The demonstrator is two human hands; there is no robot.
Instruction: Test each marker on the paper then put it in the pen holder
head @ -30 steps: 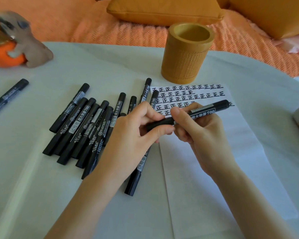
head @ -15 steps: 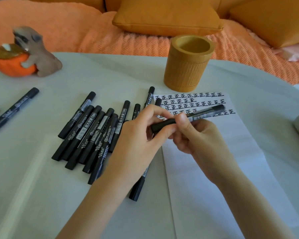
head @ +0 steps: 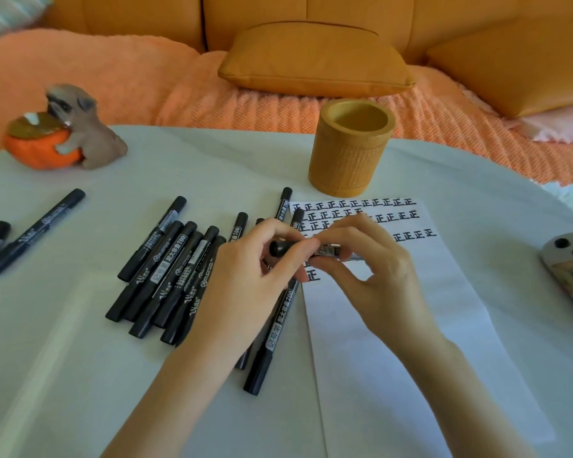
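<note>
Soft daylight, slight blur, wide-angle bowing

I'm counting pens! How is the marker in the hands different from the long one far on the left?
The held marker is up over the paper, gripped by the left hand and right hand; the left marker lies flat on the table, untouched. Fingers hide most of the held marker; the left marker shows nearly all its length. Both are black.

Rows of the black character 正 fill the top of the paper [head: 411, 309]. A lying marker [head: 275, 322] bears a white label reading 记号笔 超大容量 700. A second marker [head: 171, 259] in the pile shows the same wording. The held marker [head: 328, 251] has a label too blurred to read.
</note>
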